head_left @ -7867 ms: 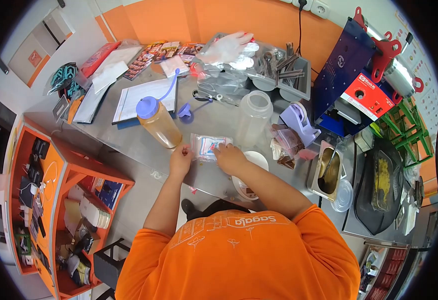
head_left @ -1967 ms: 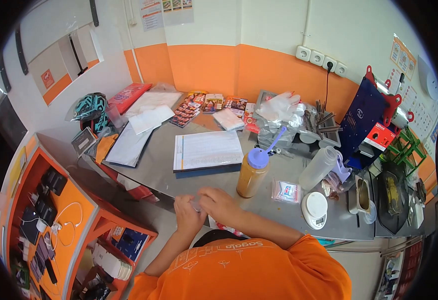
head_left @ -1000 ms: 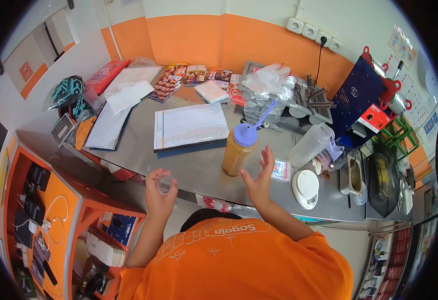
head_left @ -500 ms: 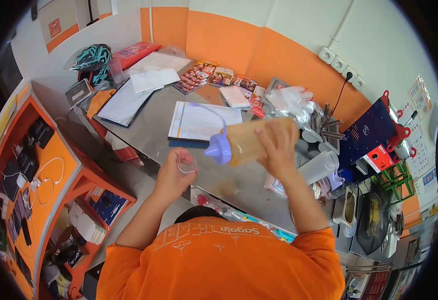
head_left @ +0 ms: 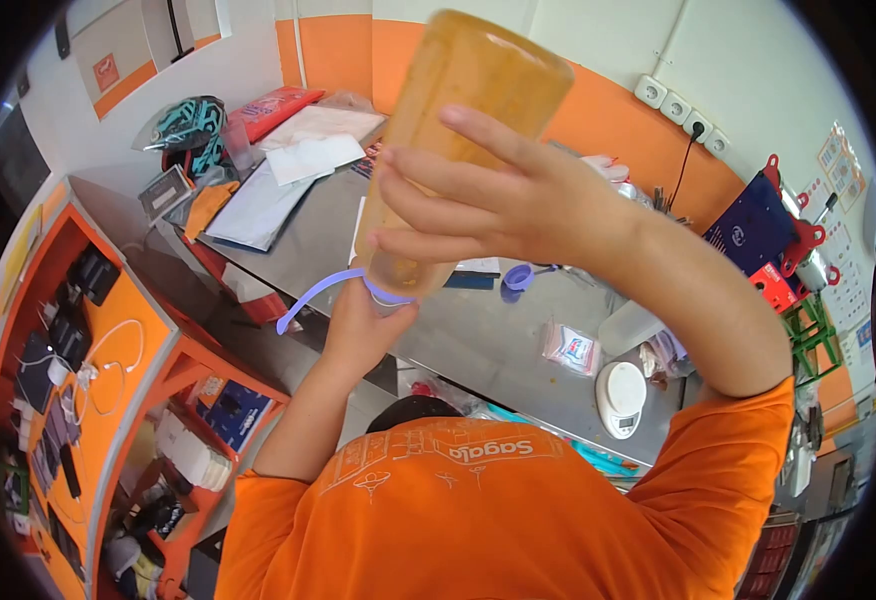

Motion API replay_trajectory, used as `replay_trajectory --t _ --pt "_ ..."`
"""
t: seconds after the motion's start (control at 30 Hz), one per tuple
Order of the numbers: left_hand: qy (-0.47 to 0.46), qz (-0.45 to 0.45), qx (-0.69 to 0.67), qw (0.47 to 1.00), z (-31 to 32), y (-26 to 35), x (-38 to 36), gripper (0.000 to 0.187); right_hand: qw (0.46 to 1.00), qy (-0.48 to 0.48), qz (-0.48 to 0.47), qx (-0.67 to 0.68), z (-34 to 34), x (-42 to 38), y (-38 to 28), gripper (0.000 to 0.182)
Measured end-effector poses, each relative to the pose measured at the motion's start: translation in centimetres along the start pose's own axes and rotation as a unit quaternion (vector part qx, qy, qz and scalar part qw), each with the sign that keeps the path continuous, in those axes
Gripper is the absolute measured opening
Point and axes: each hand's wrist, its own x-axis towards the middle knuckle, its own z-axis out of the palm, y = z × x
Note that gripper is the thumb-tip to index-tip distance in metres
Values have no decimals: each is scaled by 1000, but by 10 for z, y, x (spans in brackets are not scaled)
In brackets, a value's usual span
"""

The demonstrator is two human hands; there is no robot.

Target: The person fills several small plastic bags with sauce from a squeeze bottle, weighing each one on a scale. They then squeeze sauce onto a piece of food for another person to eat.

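Note:
My right hand (head_left: 508, 195) is wrapped around a large clear squeeze bottle (head_left: 483, 70) of yellowish-brown liquid and holds it nearly upside down. A purple strap (head_left: 318, 295) hangs out to the left from a purple ring at the bottle's neck. Below that, my left hand (head_left: 358, 335) grips a small clear plastic cup (head_left: 390, 308), mostly hidden by fingers, against the bottle's lower end. The bottle's mouth is hidden. A small purple cup-shaped piece (head_left: 517, 284) with a handle lies on the metal table behind.
On the metal table (head_left: 478, 340) are a white digital scale (head_left: 620, 398), a packet (head_left: 571, 348) and a translucent container (head_left: 630, 328). Papers (head_left: 258, 205) lie at the far left. An orange shelf unit (head_left: 163, 365) stands on my left, and a socket strip (head_left: 676, 108) is on the wall.
My right hand has raised and turned the bottle from nearly level to neck-down over the cup. My left hand has stayed low with the cup. The scale has come into sight.

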Motion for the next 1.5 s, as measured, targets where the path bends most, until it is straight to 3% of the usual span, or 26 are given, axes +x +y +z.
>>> replay_trajectory --t 0.1,0.17,0.27,0.33,0.37,0.43,0.67,0.7,0.73,0.87,0.93,1.03,1.2,1.3,1.37,1.43,1.5 --pt "13 2 -46 999 -6 12 9 47 1000 15 5 6 0 16 13 46" --pt "7 3 -64 998 -10 17 14 46 998 53 -3 -39 1 25 23 23" --pt "2 -57 -87 995 -15 26 17 42 997 62 -16 -53 -4 32 34 21" --pt "12 -135 -144 980 -19 45 19 39 997 60 -22 -50 -5 35 39 21" --pt "6 -133 -140 981 -18 44 20 39 996 63 -37 -45 -6 37 42 21" --pt "55 -11 -145 988 -17 38 22 37 996 56 -43 -48 -10 39 46 21" --pt "38 9 -152 988 -22 44 28 33 996 35 -55 -53 -18 45 52 29" --pt "32 -20 -160 986 -23 45 27 33 997 33 -53 -54 -16 44 53 29" --pt "26 -48 -167 984 -24 45 28 34 993 55 -48 -88 -13 44 54 33" --pt "30 -15 -144 989 -22 40 32 33 983 111 -61 -130 -4 44 63 44" --pt "23 24 -110 993 -20 33 34 34 982 119 -73 -126 -3 45 66 44" --pt "21 -15 -139 990 -17 41 30 36 980 123 -95 -124 -5 45 68 44" --pt "12 1 -136 991 -16 40 29 32 973 126 -113 -159 -5 46 70 41" --pt "-10 3 -159 987 -11 45 26 27 977 136 -118 -117 3 50 74 38" --pt "-17 -8 -166 986 -7 50 23 26 975 133 -180 20 9 56 78 42" --pt "-42 -79 -254 963 -1 57 22 24 977 107 -183 17 3 56 79 42" --pt "-42 -64 -235 969 2 52 23 27 979 82 -189 13 4 58 78 42"
